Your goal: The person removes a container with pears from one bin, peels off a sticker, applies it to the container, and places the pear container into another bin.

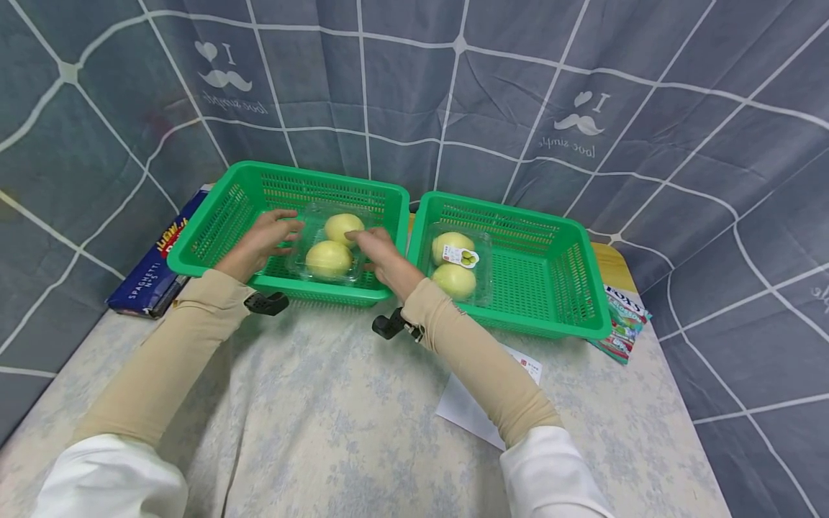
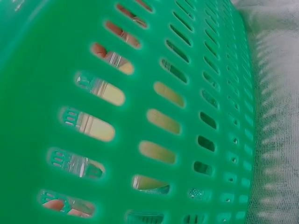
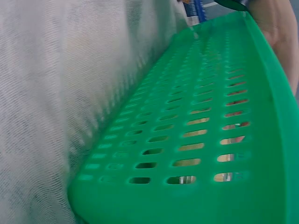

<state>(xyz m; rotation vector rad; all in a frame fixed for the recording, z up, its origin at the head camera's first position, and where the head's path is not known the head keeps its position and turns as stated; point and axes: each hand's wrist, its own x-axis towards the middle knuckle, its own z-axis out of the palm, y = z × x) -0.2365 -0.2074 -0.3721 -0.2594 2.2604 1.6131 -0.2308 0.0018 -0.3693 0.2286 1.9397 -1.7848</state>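
A clear plastic pack of two yellow-green fruits lies inside the left green basket. My left hand holds the pack's left edge and my right hand holds its right edge, both reaching over the basket's front rim. Another fruit pack with a sticker lies in the right green basket. The left wrist view is filled by the slotted basket wall, with bits of pack and fingers showing through the slots. In the right wrist view the same wall runs along the cloth.
A blue spaghetti box lies left of the baskets and a sweets packet to the right. A white paper sheet sits under my right forearm on the pale floral tablecloth. A grey curtain hangs close behind.
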